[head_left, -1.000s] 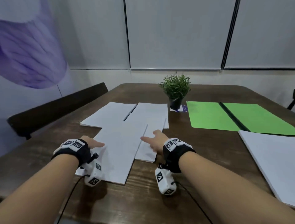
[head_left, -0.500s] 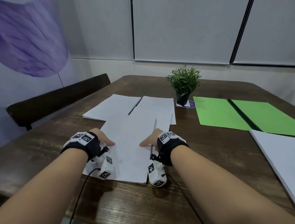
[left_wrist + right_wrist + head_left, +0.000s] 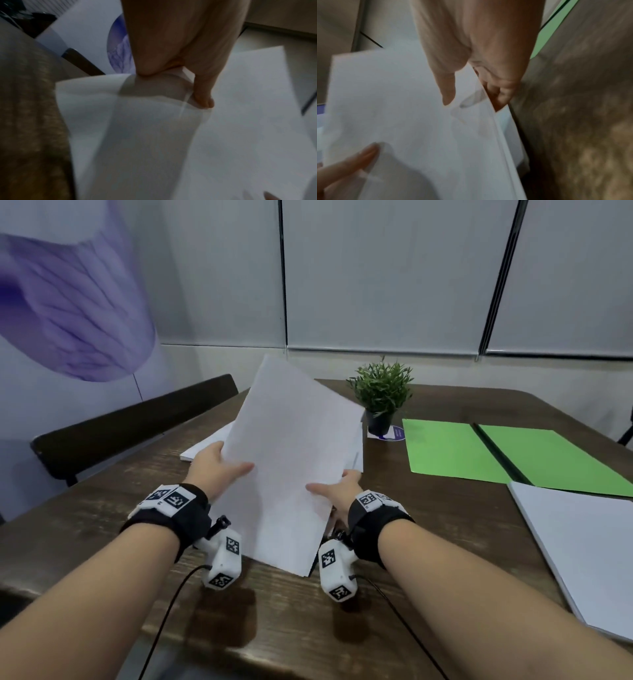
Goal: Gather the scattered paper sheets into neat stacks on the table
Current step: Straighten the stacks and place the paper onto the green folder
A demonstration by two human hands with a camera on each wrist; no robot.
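A bundle of white paper sheets (image 3: 291, 460) is tilted up off the brown table (image 3: 102, 518), its near edge low over the tabletop. My left hand (image 3: 222, 463) grips its left edge, thumb on top, fingers hidden behind. My right hand (image 3: 337, 491) pinches the right edge, thumb on the front. In the left wrist view the thumb (image 3: 204, 100) presses the sheets (image 3: 154, 135). The right wrist view shows the thumb (image 3: 448, 88) on the sheets (image 3: 411, 115) and the fingers behind them. More white sheets (image 3: 202, 448) lie flat beyond.
A small potted plant (image 3: 382, 392) stands at the table's middle back. Two green sheets (image 3: 452, 453) lie to the right of it. A white paper stack (image 3: 582, 549) sits at the right edge. A dark bench (image 3: 130, 426) runs along the table's left side.
The sheets lay flat under both hands a second ago. My hands slid them together, and now both hands hold the bundle tilted up off the table.
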